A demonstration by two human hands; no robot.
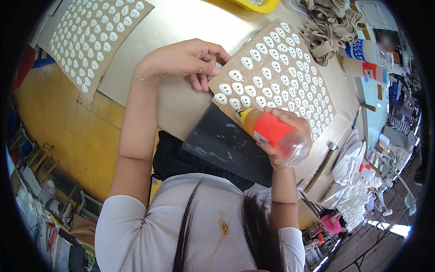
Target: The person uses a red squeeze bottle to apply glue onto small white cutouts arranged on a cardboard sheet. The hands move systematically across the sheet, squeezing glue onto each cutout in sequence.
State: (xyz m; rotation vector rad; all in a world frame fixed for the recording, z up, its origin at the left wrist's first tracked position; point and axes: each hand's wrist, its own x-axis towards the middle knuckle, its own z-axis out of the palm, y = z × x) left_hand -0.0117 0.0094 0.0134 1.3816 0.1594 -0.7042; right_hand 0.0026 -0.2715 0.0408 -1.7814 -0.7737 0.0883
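Note:
My right hand [290, 136] grips a clear squeeze bottle [272, 131] with an orange label and a yellow nozzle, tipped so the nozzle touches the near edge of a brown cardboard sheet [297, 38]. Rows of several small white teardrop pieces [276, 75] cover that sheet. My left hand [188, 61] rests with curled fingers on the sheet's left edge, holding it down. A dark slab [226, 145] lies under the sheet's near corner.
A second cardboard sheet of white pieces [93, 34] lies at the far left. Tan cut strips [328, 27] are heaped at the back right beside two plastic bottles [367, 61]. White cut shapes [351, 158] are stacked at the right, and a yellow tray [256, 4] sits at the back.

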